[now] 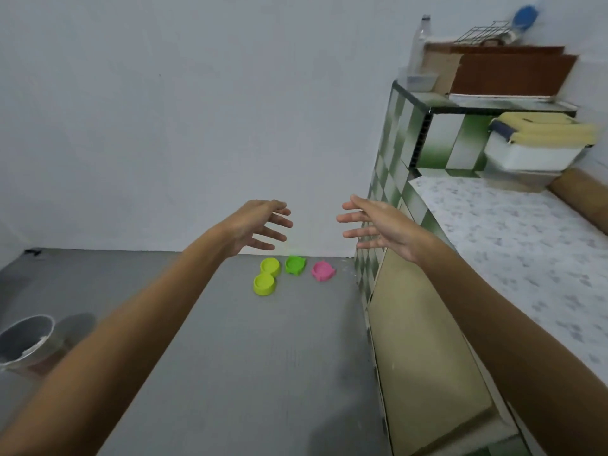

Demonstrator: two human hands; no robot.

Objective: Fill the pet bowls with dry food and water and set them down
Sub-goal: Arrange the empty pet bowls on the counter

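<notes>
Pet bowls lie on the grey floor (pixel 230 373), close to the white wall and just left of the tiled counter. They are three pieces of smooth bright plastic. The yellow-green double bowl (pixel 266 276) has two round wells joined in one piece like a figure eight. Just to the right of it is the green bowl (pixel 294 265), round, with small points on its rim like ears. The pink bowl (pixel 322 270) stands a little apart, further right, and has the same shape. From this height I cannot tell if anything is inside them; the wells look to have only the colour of the plastic.

Both arms of the person are stretched forward above the floor. The left hand (pixel 255 227) has its fingers spread and only lightly bent, and it holds nothing. The right hand (pixel 378 225) is the same, fingers straight and apart, nothing in it. The two hands face each other, well apart from the bowls.

On the right is the counter (pixel 404 133), covered with glossy green and white square tiles, with a dark edge on top. Its lower worktop (pixel 510 241) is pale with grey speckles. A white plastic box with a ribbed cream lid (pixel 536 143) stands there, blurred. On the upper shelf I see a clear plastic bottle (pixel 419 44), a brown cardboard box (pixel 510 74) and a wire rack (pixel 487 32). At the left edge, on the floor, stands a grey round bucket (pixel 26 340) with white marks on its rim.
</notes>
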